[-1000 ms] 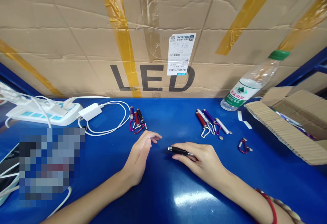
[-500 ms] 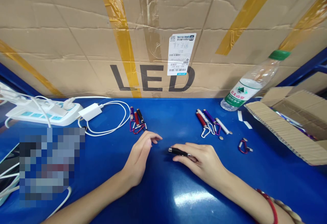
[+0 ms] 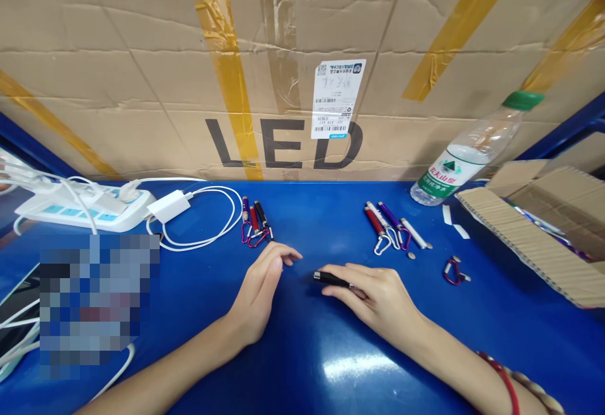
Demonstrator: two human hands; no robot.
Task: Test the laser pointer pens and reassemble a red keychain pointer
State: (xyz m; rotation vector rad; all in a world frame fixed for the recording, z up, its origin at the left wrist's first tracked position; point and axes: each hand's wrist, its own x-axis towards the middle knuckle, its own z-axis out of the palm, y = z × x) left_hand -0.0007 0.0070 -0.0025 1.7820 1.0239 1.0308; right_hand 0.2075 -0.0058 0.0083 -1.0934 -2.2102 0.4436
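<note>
I record one black tube, pinched in the right grip near the middle of the surface, with the left grip loosely open; I count three clip-fitted tubes just beyond the latter, four further tubes to the right, and one red clip. A power strip occupies the left side, one bottle and an open carton the right, and a large cardboard box blocks the back. I read "LED" on that box, beside an upside-down shipping label, and "农夫山泉" on the bottle.
</note>
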